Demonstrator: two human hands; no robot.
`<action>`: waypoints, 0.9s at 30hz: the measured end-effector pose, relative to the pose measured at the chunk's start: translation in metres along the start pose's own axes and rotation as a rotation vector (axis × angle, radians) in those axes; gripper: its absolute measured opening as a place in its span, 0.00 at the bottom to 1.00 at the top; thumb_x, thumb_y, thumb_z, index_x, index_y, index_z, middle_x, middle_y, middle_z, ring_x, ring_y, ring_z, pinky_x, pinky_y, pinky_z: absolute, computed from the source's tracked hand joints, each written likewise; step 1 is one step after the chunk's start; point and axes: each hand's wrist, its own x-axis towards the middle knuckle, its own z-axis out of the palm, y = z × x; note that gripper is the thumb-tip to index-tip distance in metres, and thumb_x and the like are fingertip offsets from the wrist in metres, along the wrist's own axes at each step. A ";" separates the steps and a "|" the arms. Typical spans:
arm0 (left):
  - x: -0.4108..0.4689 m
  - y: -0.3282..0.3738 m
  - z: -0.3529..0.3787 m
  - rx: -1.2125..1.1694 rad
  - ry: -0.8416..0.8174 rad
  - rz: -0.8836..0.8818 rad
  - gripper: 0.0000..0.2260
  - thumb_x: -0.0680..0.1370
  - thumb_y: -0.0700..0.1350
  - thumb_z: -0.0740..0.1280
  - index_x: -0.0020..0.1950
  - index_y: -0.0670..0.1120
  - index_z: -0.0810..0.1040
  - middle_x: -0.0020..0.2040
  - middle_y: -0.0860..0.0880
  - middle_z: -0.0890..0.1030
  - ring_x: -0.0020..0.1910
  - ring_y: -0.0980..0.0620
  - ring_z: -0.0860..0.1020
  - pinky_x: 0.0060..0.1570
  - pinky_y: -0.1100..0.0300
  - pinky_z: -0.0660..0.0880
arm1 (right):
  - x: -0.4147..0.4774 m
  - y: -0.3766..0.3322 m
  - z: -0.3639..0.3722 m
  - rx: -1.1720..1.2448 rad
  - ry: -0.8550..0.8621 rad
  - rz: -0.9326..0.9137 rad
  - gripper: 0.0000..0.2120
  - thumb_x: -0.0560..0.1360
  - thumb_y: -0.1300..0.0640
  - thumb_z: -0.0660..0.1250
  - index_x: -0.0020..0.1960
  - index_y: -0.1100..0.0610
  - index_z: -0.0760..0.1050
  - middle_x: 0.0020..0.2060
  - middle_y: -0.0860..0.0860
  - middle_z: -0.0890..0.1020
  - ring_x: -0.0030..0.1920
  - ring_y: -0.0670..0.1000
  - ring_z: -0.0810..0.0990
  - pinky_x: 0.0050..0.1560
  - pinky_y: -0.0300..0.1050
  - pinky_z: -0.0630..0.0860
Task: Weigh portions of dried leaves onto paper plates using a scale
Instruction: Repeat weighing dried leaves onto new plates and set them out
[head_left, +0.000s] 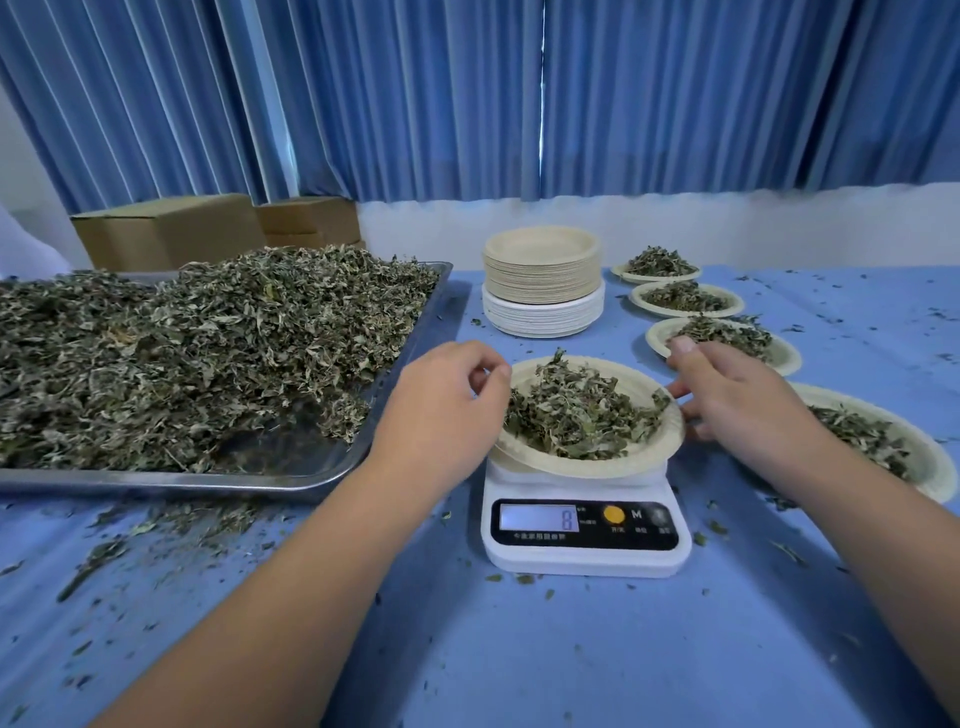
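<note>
While the paper plate (597, 466) of dried leaves (574, 413) is sitting on the white scale (586, 552) at centre frame, both hands are working its rim. The left hand (445, 397) is curling at the plate's left edge, thumb and forefinger seemingly pinching the rim, though the grip itself is hard to make out. The right hand (730, 397) is spreading its fingers, fingertips touching the plate's right edge. The plate is overhanging the scale's platform on both sides, and the display is showing 8.

A metal tray (218, 482) is filling the left of the frame, heaped with loose leaves (182, 338). A stack of empty plates (543, 283) is standing above centre. Four filled plates (687, 299) are lining up along the right side. Leaf crumbs are lying scattered over the blue tablecloth (519, 654). Cardboard boxes (169, 228) are sitting at upper left before the blue curtain (467, 93).
</note>
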 end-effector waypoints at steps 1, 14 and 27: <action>-0.001 0.001 0.001 -0.020 -0.005 0.005 0.07 0.79 0.47 0.64 0.44 0.52 0.80 0.36 0.54 0.77 0.34 0.60 0.72 0.35 0.64 0.67 | 0.000 -0.001 0.000 -0.003 0.000 -0.003 0.19 0.79 0.38 0.52 0.50 0.51 0.75 0.43 0.45 0.80 0.46 0.51 0.80 0.54 0.59 0.76; 0.017 -0.004 -0.008 -0.196 -0.060 -0.038 0.07 0.78 0.44 0.66 0.44 0.55 0.79 0.33 0.58 0.74 0.29 0.62 0.71 0.31 0.69 0.66 | 0.000 -0.002 0.002 -0.021 0.006 -0.026 0.25 0.78 0.37 0.53 0.47 0.57 0.75 0.42 0.52 0.81 0.44 0.55 0.80 0.51 0.60 0.77; 0.075 0.057 0.004 0.321 -0.748 0.126 0.21 0.76 0.63 0.64 0.68 0.59 0.71 0.67 0.55 0.73 0.54 0.59 0.73 0.55 0.62 0.66 | 0.000 -0.003 0.000 -0.003 0.014 -0.038 0.23 0.78 0.37 0.53 0.45 0.55 0.74 0.43 0.53 0.81 0.43 0.56 0.81 0.50 0.61 0.77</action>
